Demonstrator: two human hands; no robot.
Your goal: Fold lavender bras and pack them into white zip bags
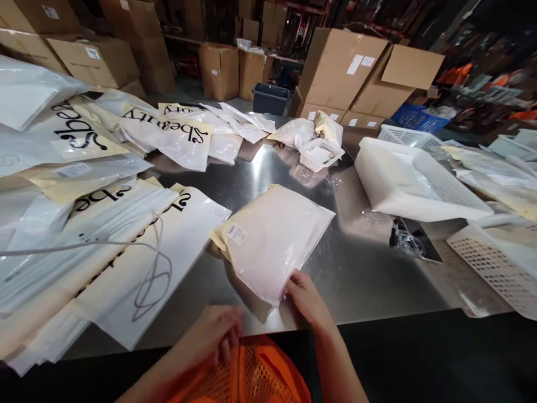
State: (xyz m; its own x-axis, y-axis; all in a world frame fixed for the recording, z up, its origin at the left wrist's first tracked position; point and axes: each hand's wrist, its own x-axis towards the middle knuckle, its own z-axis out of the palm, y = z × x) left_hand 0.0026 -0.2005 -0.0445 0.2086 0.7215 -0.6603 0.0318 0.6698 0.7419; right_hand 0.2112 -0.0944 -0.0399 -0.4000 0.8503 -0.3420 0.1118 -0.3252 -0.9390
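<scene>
A white plastic packing bag (268, 240) with a small barcode label (237, 234) lies at the middle of the metal table, its near corner lifted slightly. That corner is pinched between the thumb and fingers of my right hand (305, 295). My left hand (224, 330) is by the table's front edge, in front of my orange mesh vest (255, 375). Its fingers are curled in and slightly blurred, and I see nothing in them. To the left lies a spread stack of flat white bags (168, 274) with black lettering, and a thin grey cord (165, 263) runs over it.
Filled bags (180, 134) are heaped at the back left. A small white basket (321, 154) stands at the back, a large white tray (419, 179) to the right. Near the tray are a phone (423, 240) and another basket (490, 268). Cardboard boxes (335, 67) stand behind the table.
</scene>
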